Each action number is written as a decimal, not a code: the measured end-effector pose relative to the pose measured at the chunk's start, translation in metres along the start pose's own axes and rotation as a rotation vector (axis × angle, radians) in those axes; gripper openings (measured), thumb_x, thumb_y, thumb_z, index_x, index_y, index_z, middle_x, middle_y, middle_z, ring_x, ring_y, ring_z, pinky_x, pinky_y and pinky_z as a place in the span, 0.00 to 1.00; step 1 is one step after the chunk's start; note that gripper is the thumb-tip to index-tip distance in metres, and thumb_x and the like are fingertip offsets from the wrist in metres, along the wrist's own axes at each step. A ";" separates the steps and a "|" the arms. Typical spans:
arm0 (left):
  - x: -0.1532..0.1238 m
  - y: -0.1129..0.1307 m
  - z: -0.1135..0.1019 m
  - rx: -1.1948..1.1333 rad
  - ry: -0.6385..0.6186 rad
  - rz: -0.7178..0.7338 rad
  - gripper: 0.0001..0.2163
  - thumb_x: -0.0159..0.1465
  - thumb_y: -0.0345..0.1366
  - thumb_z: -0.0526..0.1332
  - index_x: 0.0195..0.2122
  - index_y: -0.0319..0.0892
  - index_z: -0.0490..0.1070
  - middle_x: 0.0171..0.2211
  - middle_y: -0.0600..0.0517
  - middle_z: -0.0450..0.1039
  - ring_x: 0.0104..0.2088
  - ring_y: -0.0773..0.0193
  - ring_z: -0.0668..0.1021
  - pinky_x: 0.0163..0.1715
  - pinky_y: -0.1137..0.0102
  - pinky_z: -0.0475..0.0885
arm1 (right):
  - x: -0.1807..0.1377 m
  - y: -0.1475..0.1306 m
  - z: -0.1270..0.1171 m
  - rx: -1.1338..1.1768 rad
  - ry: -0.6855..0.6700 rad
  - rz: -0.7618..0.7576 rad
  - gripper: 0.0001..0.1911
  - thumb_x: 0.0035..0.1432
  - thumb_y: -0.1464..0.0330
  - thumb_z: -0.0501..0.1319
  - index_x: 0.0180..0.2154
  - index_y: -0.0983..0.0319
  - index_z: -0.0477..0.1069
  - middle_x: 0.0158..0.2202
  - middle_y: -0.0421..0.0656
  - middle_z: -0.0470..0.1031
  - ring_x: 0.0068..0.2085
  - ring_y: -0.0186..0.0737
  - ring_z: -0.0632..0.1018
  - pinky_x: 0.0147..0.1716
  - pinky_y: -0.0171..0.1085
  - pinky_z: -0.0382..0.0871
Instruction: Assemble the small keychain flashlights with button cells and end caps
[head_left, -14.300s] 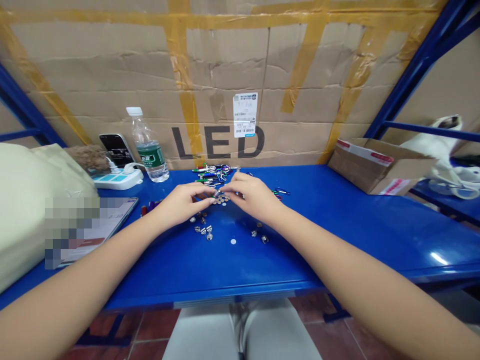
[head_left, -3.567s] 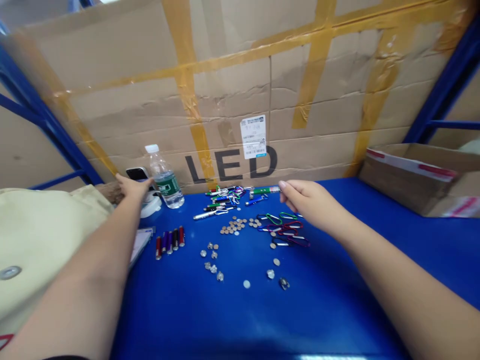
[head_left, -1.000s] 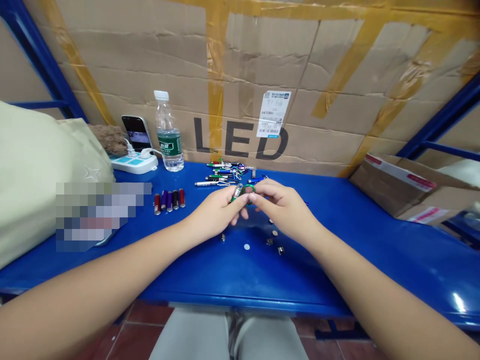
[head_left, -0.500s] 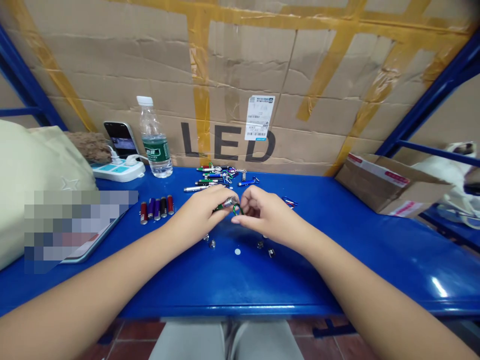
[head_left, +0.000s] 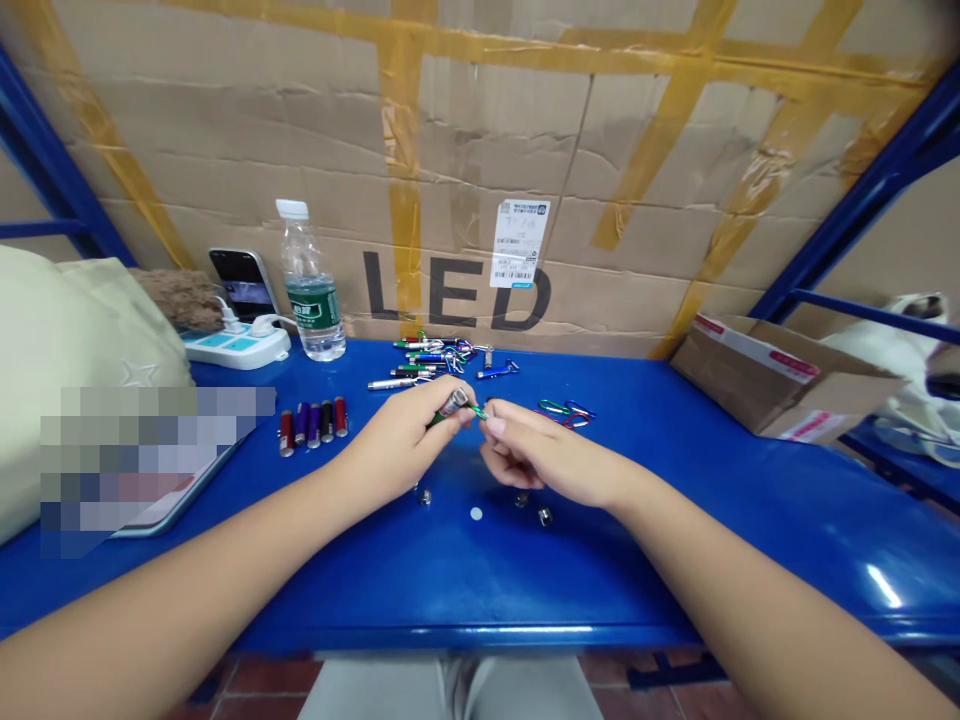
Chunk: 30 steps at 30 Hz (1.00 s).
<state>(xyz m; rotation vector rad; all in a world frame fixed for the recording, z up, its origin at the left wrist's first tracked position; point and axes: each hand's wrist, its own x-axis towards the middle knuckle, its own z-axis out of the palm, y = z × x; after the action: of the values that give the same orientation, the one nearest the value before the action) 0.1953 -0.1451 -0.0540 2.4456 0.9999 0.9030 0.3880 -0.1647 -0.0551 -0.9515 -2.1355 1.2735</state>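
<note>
Over the middle of the blue table, my left hand (head_left: 409, 435) is closed round a small green flashlight with a silver end (head_left: 453, 403). My right hand (head_left: 536, 445) pinches a green carabiner (head_left: 478, 411) at that silver end. Whether the carabiner is linked to the flashlight is too small to tell. Behind my right hand lie loose carabiners, among them a green one (head_left: 554, 407) and a blue one (head_left: 582, 411). Small silver metal parts lie below the hands, one on the left (head_left: 425, 497) and one on the right (head_left: 545, 517).
Several coloured flashlight tubes (head_left: 326, 421) stand in a row at left. Behind my hands lies a pile of small flashlights with carabiners (head_left: 427, 358). A water bottle (head_left: 315, 300), a power strip (head_left: 240, 345) and a phone (head_left: 241, 280) are at back left, an open carton (head_left: 780, 375) at right.
My right hand has turned and its fingers have closed in on the carabiner, which has gone from an upright loop to nearly edge-on. Loose carabiners behind that hand show more now.
</note>
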 end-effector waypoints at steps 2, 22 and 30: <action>0.000 -0.001 0.000 -0.012 0.010 0.027 0.06 0.65 0.36 0.51 0.36 0.43 0.65 0.32 0.54 0.71 0.33 0.65 0.72 0.36 0.71 0.66 | 0.001 0.000 0.002 0.013 0.001 -0.007 0.19 0.67 0.56 0.38 0.28 0.59 0.51 0.19 0.33 0.56 0.20 0.30 0.57 0.23 0.32 0.56; -0.009 0.007 0.003 -0.345 -0.194 -0.210 0.12 0.64 0.46 0.53 0.34 0.42 0.61 0.23 0.58 0.60 0.23 0.69 0.62 0.23 0.73 0.59 | 0.004 0.001 0.006 -0.793 0.362 -0.049 0.08 0.63 0.65 0.45 0.30 0.58 0.51 0.23 0.37 0.61 0.23 0.35 0.61 0.24 0.34 0.50; -0.007 0.005 0.003 -0.224 -0.111 -0.154 0.12 0.63 0.46 0.54 0.33 0.42 0.63 0.29 0.55 0.66 0.30 0.66 0.67 0.30 0.71 0.64 | 0.003 0.000 0.003 -0.813 0.377 -0.021 0.09 0.65 0.63 0.44 0.32 0.59 0.53 0.23 0.38 0.62 0.23 0.36 0.62 0.24 0.34 0.50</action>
<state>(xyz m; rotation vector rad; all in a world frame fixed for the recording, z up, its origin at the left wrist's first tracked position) 0.1960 -0.1535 -0.0566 2.1757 0.9763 0.7745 0.3836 -0.1639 -0.0568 -1.3332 -2.3327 0.1293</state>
